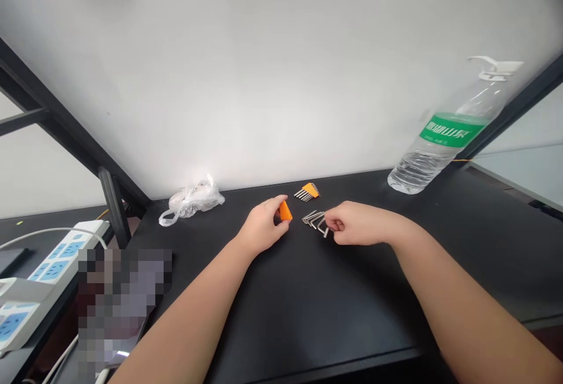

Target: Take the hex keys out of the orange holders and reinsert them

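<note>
An orange hex key holder (285,211) is pinched between the thumb and fingers of my left hand (265,223), and no keys show in it. My right hand (349,223) is closed on an L-shaped hex key (324,231), its bent end sticking out below the fingertips. Several loose hex keys (310,217) lie in a row on the black tabletop between my hands. Behind them rests a second orange holder (311,191) with several metal keys through it.
A large water bottle (440,132) with a green label stands at the back right by the wall. At the back left lies a crumpled plastic bag (192,197). White power strips (61,261) and cables are at the far left, beside a blurred-out patch.
</note>
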The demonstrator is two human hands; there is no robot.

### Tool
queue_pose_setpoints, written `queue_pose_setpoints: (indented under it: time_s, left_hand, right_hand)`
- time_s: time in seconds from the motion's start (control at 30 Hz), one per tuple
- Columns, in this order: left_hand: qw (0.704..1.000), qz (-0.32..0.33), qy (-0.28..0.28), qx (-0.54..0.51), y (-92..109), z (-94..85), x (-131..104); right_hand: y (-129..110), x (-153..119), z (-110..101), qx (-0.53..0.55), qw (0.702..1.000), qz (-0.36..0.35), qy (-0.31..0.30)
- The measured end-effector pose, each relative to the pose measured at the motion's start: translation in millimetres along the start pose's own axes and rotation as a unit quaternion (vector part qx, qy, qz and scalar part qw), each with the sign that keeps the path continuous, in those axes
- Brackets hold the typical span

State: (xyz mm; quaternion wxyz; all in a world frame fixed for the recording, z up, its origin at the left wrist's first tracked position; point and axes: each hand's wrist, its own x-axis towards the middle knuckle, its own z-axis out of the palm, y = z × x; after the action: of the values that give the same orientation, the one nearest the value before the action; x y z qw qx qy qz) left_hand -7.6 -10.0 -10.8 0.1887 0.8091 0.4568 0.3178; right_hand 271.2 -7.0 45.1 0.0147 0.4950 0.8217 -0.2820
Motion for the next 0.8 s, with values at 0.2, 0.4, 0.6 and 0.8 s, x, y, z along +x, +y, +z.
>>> queue_pose_setpoints:
  time_s: [0.2,0.4,0.6,0.8]
  left_hand:
    - [1.000,0.016,0.009,-0.005,5,-1.0,0]
    - [0.999,0.005,0.020,-0.039,7,-1.5,0]
    - [0.998,-0.011,0.041,-0.055,5,-1.0,0]
    - [0.999,0.012,0.032,-0.034,6,1.2,-1]
  right_hand:
    - [-14,11,10,0.354,0.913,-0.096,0.178]
    - [-14,23,25,0.421,0.882,-0.108,0.182]
    - [-16,23,26,0.429,0.887,-0.101,0.139]
    - [-30,27,36,0.353,0.926,-0.066,0.115]
